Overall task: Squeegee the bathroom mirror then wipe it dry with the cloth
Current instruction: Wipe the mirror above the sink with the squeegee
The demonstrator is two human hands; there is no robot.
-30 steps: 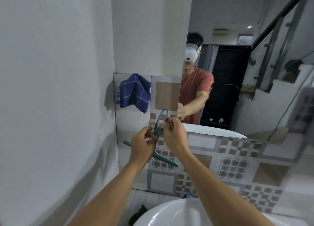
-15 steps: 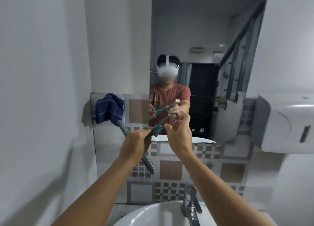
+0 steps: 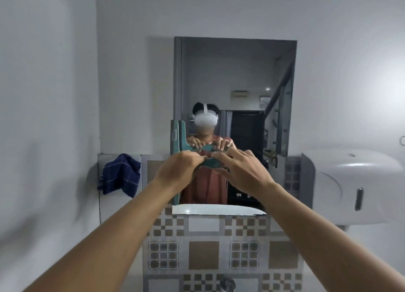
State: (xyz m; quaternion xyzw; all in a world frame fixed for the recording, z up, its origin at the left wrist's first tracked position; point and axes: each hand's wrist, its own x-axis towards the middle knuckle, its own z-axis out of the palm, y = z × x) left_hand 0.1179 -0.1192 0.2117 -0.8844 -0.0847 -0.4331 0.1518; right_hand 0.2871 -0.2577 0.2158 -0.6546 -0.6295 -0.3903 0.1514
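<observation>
The rectangular mirror (image 3: 236, 77) hangs on the white wall straight ahead. A teal squeegee (image 3: 176, 136) stands with its blade upright against the mirror's left edge, its handle running right into my hands. My left hand (image 3: 179, 170) grips the handle near the blade. My right hand (image 3: 241, 173) holds the handle's far end with its fingertips. The dark blue checked cloth (image 3: 120, 174) hangs on the wall to the left of the mirror, apart from both hands.
A white wall dispenser (image 3: 355, 186) sticks out at the right. Patterned brown and grey tiles (image 3: 203, 254) cover the wall below the mirror. A tap top (image 3: 228, 284) shows at the bottom edge. A white side wall closes the left.
My view has swung up and right, bringing the whole mirror into sight. Both hands have raised the squeegee and turned its blade upright against the mirror's left edge.
</observation>
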